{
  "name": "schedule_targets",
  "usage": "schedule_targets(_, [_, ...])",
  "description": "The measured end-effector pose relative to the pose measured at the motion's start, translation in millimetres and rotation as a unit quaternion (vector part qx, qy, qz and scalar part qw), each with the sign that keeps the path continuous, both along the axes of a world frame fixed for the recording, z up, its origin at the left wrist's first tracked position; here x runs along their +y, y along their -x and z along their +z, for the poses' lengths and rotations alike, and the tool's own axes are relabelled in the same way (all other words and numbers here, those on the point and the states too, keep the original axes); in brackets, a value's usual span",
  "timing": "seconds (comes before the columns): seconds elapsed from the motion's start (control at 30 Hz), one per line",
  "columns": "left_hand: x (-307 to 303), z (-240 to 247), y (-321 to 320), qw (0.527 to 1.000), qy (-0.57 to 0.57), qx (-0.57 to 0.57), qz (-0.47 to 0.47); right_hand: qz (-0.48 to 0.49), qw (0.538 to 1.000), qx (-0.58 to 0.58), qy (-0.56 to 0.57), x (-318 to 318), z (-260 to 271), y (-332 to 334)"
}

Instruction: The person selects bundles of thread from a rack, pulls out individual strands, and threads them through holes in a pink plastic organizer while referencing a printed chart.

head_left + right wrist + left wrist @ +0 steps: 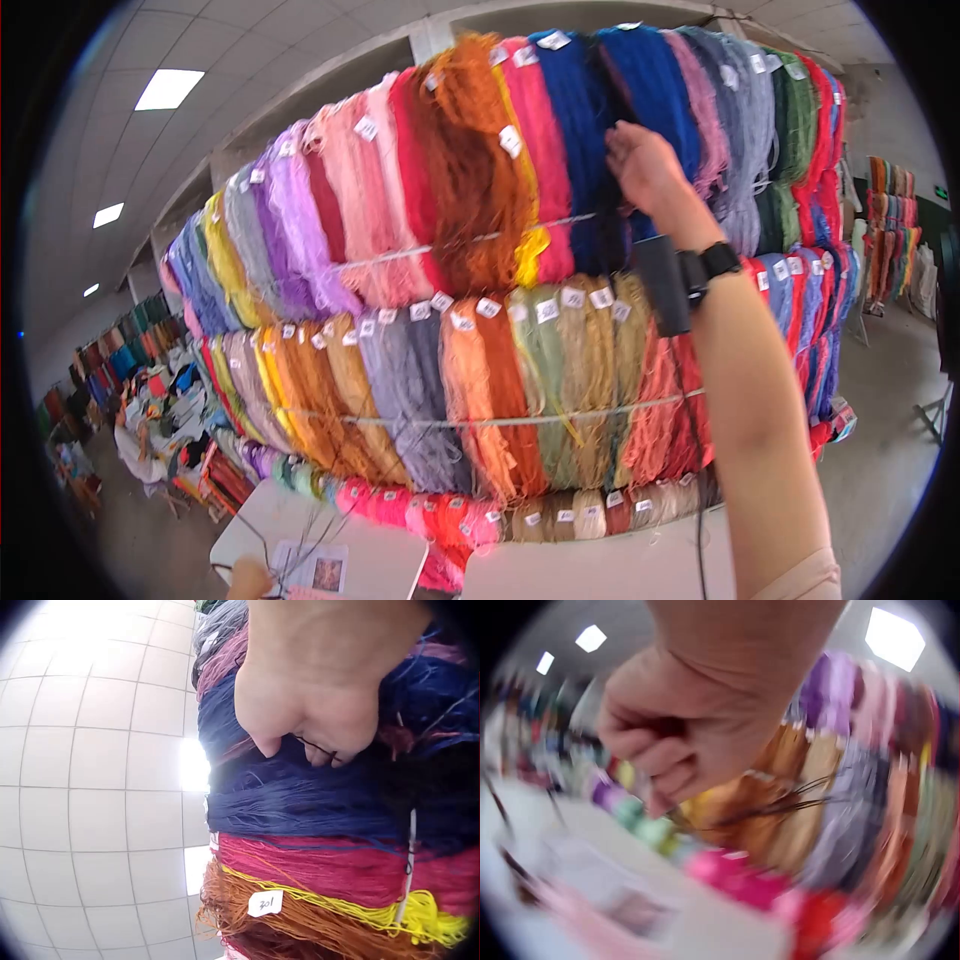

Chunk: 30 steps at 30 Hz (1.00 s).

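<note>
Head view: bright, white square ceiling panels lit, barrel distortion, black corners. Left wrist view: heavy motion blur on the multicoloured yarn skeins, my hand softer too. Right wrist view: sharper, ceiling glare blown out at upper left.

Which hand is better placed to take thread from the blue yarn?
The right hand, I judge: its fingers are at the blue yarn. The left hand is low, near the white table, holding dark strands.

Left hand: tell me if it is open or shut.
Shut: the left hand is curled into a fist, with dark strands trailing from it.
</note>
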State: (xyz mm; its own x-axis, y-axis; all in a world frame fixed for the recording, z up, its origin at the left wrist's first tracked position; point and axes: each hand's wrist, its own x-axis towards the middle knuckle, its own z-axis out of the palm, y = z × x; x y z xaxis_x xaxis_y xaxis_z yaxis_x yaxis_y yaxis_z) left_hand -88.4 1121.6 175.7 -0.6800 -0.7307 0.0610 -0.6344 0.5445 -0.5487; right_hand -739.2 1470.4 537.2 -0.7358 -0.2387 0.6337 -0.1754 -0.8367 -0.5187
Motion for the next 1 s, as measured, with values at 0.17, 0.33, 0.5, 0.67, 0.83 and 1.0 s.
schedule_targets(0.17, [105.8, 59.5, -110.1, 0.836, -0.256, 0.428, 0.231, -0.415, 0.895, 0.154, -0.058, -10.0, -28.0, -49.8])
schedule_targets(0.33, [183.0, 152.4, -38.2, 0.769, -0.405, 0.491, 0.069, -0.260, 0.822, 0.464, -0.205, -92.9, -143.1, -263.7])
schedule_targets(0.5, [184.6, 143.4, -61.1, 0.667, -0.519, 0.532, 0.060, -0.264, 0.561, 0.628, -0.471, -71.7, -176.3, -428.8])
schedule_targets(0.67, [147.9, 133.9, -111.3, 0.642, -0.577, 0.503, 0.040, 0.021, 0.718, 0.569, -0.401, -115.1, -196.4, -521.9])
schedule_targets(0.83, [117.3, 136.0, -168.3, 0.678, -0.540, 0.495, -0.058, -0.222, 0.544, 0.686, -0.430, -163.8, -188.9, -595.8])
schedule_targets(1.0, [86.9, 151.0, -217.7, 0.710, -0.518, 0.467, -0.100, -0.297, 0.623, 0.611, -0.387, -160.9, -139.2, -586.5])
